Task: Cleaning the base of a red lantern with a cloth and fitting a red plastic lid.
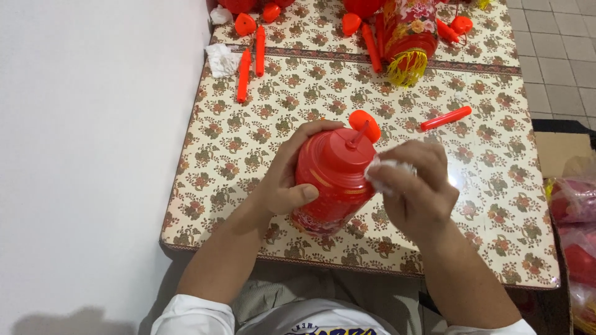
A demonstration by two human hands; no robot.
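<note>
A red plastic lantern (332,180) with a thin stem and a heart-shaped tip on top stands on the table's near half. My left hand (287,170) wraps around its left side, thumb across the front. My right hand (416,186) is closed on a crumpled white tissue (385,170) and presses it against the lantern's upper right shoulder.
The table (484,186) has a floral cloth. A loose red stick (446,118) lies right of the lantern. More red sticks (243,75), red heart pieces (244,23), white tissue wads (221,60) and a tasselled red lantern (406,37) lie at the far end. White wall on the left, bags (574,211) on the right.
</note>
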